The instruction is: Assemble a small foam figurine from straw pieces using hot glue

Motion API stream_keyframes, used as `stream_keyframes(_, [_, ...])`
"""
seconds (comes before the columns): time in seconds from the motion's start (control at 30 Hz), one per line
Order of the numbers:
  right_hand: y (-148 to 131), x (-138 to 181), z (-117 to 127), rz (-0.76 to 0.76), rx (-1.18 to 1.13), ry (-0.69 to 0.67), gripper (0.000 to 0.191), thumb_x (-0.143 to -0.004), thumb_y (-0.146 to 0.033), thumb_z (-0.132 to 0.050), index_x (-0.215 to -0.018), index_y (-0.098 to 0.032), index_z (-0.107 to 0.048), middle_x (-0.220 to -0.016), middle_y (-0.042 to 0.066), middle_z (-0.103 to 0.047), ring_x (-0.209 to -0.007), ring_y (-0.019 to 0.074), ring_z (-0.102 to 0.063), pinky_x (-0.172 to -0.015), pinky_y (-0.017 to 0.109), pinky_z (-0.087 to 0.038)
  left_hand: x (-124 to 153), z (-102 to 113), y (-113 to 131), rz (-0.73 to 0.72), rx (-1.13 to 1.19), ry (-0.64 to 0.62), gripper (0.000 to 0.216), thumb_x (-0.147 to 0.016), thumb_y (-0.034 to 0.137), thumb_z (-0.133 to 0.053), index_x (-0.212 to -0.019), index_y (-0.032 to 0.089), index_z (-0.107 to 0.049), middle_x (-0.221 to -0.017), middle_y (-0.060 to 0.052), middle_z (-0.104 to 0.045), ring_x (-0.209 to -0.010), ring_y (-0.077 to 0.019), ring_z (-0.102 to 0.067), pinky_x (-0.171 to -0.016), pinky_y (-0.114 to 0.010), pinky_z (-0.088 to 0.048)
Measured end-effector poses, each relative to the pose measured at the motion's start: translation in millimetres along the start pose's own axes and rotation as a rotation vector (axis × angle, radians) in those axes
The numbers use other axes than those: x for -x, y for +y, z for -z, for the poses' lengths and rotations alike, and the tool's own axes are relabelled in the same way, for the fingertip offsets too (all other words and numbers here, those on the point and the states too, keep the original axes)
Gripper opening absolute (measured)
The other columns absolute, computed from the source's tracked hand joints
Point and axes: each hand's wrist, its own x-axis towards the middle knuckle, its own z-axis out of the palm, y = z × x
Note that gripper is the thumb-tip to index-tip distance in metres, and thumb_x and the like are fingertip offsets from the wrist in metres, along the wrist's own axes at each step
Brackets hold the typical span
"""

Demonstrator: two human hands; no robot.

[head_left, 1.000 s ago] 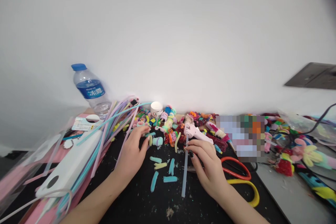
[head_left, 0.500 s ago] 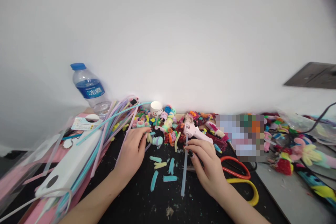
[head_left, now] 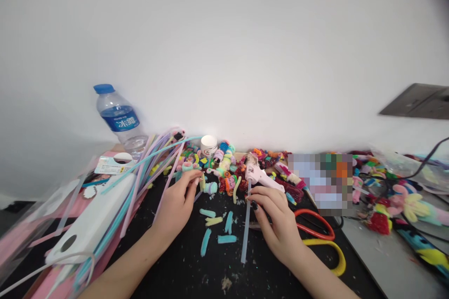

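Note:
My left hand (head_left: 178,198) pinches a short yellow piece of pipe cleaner (head_left: 202,182), held upright between thumb and fingertips. Just right of it lies a rolled mint coil of pipe cleaner (head_left: 211,188). With its fingertips closed, my right hand (head_left: 275,212) grips the translucent glue stick (head_left: 245,238) that sticks out of the back of a pale pink glue gun (head_left: 261,176). Between my hands, several cut blue pieces (head_left: 206,241) and a yellow cut piece (head_left: 213,220) lie on the black mat (head_left: 182,266). A loose yellow strip (head_left: 237,189) lies near the gun.
Scissors with red and yellow handles (head_left: 338,257) lie under my right wrist. A white power strip (head_left: 93,219) and long pipe cleaners (head_left: 131,201) cover the left side. A water bottle (head_left: 121,119), a paper cup (head_left: 209,146) and colourful fuzzy pieces (head_left: 382,215) line the back and right.
The yellow piece in my left fingers has turned more upright. My left hand has shifted slightly; my right hand stays almost still on the glue stick.

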Motion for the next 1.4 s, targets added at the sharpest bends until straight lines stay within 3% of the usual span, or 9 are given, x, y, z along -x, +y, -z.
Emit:
stream_keyframes(0.23, [-1, -1, 1, -0.004, 0.01, 0.008, 0.022, -0.087, -0.012, -0.043, -0.102, -0.021, -0.057, -0.104, 0.008, -0.061, -0.099, 0.0214, -0.055, -0.085, 0.039, -0.042, 0, -2, -3, -0.03, -0.046, -0.084, 0.032, -0.085, 0.014, -0.042, -0.116, 0.021, -0.048, -0.11, -0.007, -0.064, -0.105, -0.0213, -0.059, -0.089, -0.04, -0.046])
stream_keyframes(0.5, [-1, -1, 1, -0.001, 0.005, 0.0, 0.022, -0.087, -0.011, -0.043, -0.103, -0.02, -0.055, -0.104, 0.008, -0.06, -0.101, 0.0215, -0.053, -0.085, 0.039, -0.041, 3, 4, 4, -0.206, -0.121, 0.045, 0.022, -0.089, 0.018, -0.043, -0.107, 0.02, -0.055, -0.105, -0.009, -0.061, -0.099, -0.0226, -0.057, -0.089, -0.037, -0.044])
stream_keyframes(0.57, [-1, 0, 1, -0.002, 0.004, 0.004, 0.022, -0.087, -0.011, -0.043, -0.103, -0.02, -0.055, -0.105, 0.009, -0.059, -0.102, 0.0219, -0.052, -0.085, 0.04, -0.041, 4, 7, 10, -0.268, -0.11, -0.063, 0.021, -0.09, 0.018, -0.042, -0.106, 0.02, -0.055, -0.102, -0.007, -0.061, -0.095, -0.0204, -0.058, -0.087, -0.033, -0.045])
stream_keyframes(0.7, [0, 1, 1, 0.002, -0.005, 0.016, 0.024, -0.086, -0.01, -0.043, -0.105, -0.02, -0.054, -0.107, 0.009, -0.058, -0.105, 0.0228, -0.051, -0.086, 0.041, -0.042, 4, 13, 20, -0.349, -0.197, -0.402, 0.019, -0.091, 0.019, -0.043, -0.102, 0.023, -0.058, -0.1, -0.004, -0.061, -0.089, -0.0179, -0.059, -0.078, -0.027, -0.046])
stream_keyframes(0.87, [1, 2, 0, 0.01, -0.013, 0.027, 0.024, -0.086, -0.009, -0.043, -0.105, -0.02, -0.054, -0.108, 0.01, -0.058, -0.106, 0.0235, -0.051, -0.085, 0.041, -0.042, 3, 20, 23, -0.285, -0.373, -0.524, 0.012, -0.087, 0.021, -0.05, -0.094, 0.023, -0.059, -0.099, -0.003, -0.057, -0.083, -0.0195, -0.061, -0.069, -0.027, -0.046])
stream_keyframes(1.0, [2, 2, 0, 0.007, -0.011, 0.028, 0.025, -0.086, -0.009, -0.044, -0.105, -0.02, -0.054, -0.107, 0.01, -0.058, -0.105, 0.0232, -0.052, -0.085, 0.04, -0.043, 2, 22, 21, -0.253, -0.387, -0.583, 0.005, -0.085, 0.022, -0.052, -0.087, 0.022, -0.057, -0.101, -0.002, -0.055, -0.08, -0.019, -0.061, -0.064, -0.026, -0.044])
stream_keyframes(1.23, [1, 1, 1, 0.0, -0.018, 0.032, 0.024, -0.085, -0.009, -0.044, -0.104, -0.019, -0.055, -0.106, 0.009, -0.059, -0.103, 0.0226, -0.054, -0.085, 0.039, -0.043, 3, 16, 20, -0.222, -0.218, -0.561, 0.011, -0.088, 0.018, -0.045, -0.089, 0.023, -0.054, -0.091, 0.0, -0.058, -0.081, -0.0176, -0.059, -0.067, -0.025, -0.043])
stream_keyframes(1.4, [0, 1, 1, 0.006, -0.033, 0.025, 0.026, -0.085, -0.007, -0.044, -0.105, -0.019, -0.054, -0.107, 0.01, -0.058, -0.104, 0.0226, -0.052, -0.085, 0.039, -0.042, 6, 11, 24, -0.044, 0.03, -0.473, 0.009, -0.087, 0.021, -0.047, -0.08, 0.022, -0.052, -0.075, 0.003, -0.057, -0.07, -0.0149, -0.056, -0.064, -0.024, -0.041])
